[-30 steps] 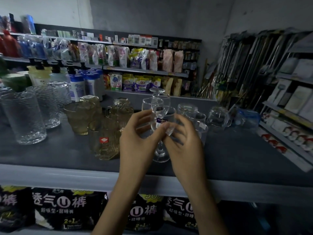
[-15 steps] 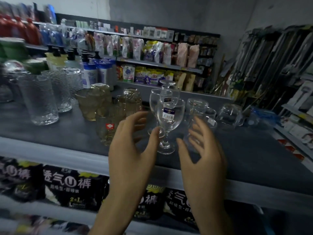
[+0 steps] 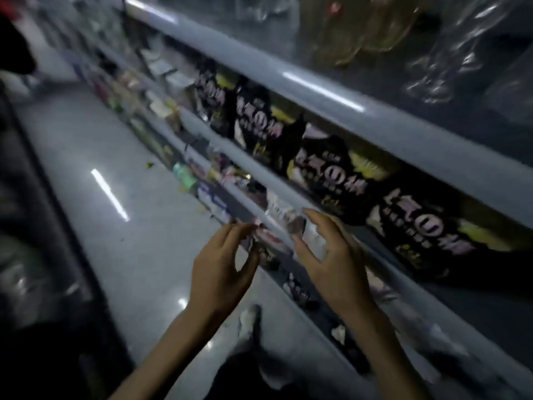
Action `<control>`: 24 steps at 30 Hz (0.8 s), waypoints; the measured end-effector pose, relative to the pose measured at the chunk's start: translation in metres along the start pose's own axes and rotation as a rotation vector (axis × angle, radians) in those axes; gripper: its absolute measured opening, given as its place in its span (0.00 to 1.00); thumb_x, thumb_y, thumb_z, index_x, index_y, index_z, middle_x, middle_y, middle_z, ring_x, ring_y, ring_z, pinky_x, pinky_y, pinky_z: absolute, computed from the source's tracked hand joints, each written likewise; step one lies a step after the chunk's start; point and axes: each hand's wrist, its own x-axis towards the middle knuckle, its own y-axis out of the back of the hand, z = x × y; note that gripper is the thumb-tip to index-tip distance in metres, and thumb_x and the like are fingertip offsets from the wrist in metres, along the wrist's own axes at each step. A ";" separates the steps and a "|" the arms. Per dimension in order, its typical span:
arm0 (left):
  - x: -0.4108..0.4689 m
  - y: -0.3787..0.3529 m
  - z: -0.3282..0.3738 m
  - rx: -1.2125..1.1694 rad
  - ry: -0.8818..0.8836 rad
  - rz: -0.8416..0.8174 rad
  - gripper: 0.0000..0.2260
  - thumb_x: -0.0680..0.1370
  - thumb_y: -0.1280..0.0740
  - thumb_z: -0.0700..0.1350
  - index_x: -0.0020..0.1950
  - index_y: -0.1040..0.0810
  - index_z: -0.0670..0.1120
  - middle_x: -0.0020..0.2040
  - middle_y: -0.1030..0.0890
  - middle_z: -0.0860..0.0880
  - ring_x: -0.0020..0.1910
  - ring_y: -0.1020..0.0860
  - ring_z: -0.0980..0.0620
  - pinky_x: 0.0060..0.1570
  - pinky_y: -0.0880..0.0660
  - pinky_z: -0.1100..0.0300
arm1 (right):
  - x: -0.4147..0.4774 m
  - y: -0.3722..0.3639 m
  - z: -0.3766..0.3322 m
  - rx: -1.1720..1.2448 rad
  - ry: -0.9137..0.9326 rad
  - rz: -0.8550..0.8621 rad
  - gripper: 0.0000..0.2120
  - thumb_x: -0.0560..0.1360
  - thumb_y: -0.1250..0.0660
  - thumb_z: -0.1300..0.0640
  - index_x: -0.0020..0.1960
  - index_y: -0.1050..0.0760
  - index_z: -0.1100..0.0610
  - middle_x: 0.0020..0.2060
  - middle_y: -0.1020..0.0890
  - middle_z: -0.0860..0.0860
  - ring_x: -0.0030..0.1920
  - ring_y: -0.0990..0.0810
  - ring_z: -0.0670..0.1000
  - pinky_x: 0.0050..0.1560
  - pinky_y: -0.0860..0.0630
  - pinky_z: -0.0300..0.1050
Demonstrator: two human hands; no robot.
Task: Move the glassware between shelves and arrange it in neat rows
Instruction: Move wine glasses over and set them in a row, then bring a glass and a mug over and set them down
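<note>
Where shelves run blurred, glossy grey floor

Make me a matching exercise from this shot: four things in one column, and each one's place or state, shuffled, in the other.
Things:
1. amber glassware
2. black packs
3. left hand
4. floor

Places or states:
A. shows a bright streak of light
B. on the uppermost shelf in view, blurred
C. just beneath that shelf's edge
D. holds nothing, fingers loosely curled

Pairs: 1-B, 2-C, 3-D, 4-A.
</note>
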 end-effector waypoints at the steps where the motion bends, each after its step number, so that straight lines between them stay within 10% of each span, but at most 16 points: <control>1: -0.024 -0.004 -0.018 0.074 0.062 -0.062 0.14 0.80 0.29 0.47 0.66 0.21 0.50 0.59 0.18 0.53 0.56 0.18 0.50 0.49 0.19 0.53 | -0.009 -0.020 0.017 -0.007 -0.028 -0.099 0.22 0.80 0.30 0.47 0.71 0.26 0.52 0.66 0.22 0.47 0.66 0.23 0.47 0.63 0.23 0.45; 10: -0.216 -0.015 -0.131 0.335 0.560 -0.581 0.19 0.80 0.32 0.51 0.70 0.25 0.49 0.64 0.19 0.46 0.55 0.19 0.43 0.49 0.19 0.47 | -0.096 -0.162 0.075 -0.289 -0.150 -0.867 0.30 0.81 0.33 0.44 0.78 0.34 0.54 0.74 0.31 0.52 0.73 0.30 0.55 0.69 0.28 0.51; 24: -0.216 0.122 -0.344 0.339 0.856 -0.206 0.23 0.79 0.29 0.49 0.74 0.25 0.45 0.67 0.20 0.46 0.65 0.22 0.47 0.64 0.23 0.50 | -0.026 -0.403 -0.054 -0.378 -0.051 -1.053 0.26 0.81 0.33 0.48 0.76 0.31 0.55 0.71 0.28 0.55 0.69 0.26 0.58 0.67 0.26 0.54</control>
